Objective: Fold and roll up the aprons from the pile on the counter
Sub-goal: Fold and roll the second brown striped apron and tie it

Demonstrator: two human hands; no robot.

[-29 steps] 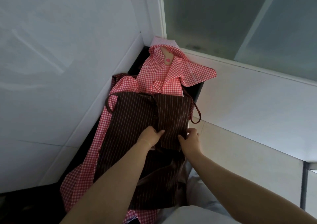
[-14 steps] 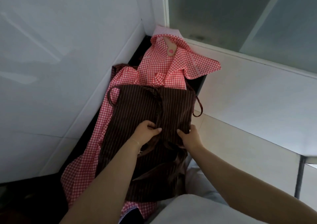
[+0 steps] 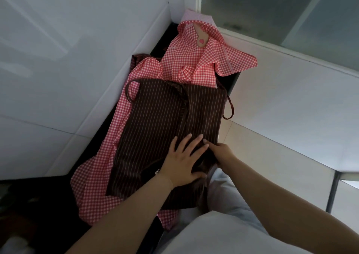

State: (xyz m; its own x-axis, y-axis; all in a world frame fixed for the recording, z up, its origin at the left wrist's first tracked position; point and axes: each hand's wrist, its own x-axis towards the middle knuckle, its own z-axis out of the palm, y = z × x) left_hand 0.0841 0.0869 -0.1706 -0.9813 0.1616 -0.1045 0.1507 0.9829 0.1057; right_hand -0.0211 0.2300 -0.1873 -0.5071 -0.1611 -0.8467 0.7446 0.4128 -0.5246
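White tiled wall [image 3: 58,78], frosted glass window [image 3: 281,10], pale tiled floor [image 3: 272,156], metal leg [image 3: 333,191].

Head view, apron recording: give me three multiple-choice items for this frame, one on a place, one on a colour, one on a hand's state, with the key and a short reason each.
1. Where does the brown striped apron lie?
A. on the red checked aprons
B. under them
C. on the floor

2. What colour is the strap loop hanging off its right edge?
A. white
B. brown
C. red

3. How is the left hand?
A. fisted
B. pinching a strap
C. flat, fingers spread

Key: A, checked cloth shows around its edges; B, the loop matches the brown cloth; C, the fingers lie straight on the stripes.
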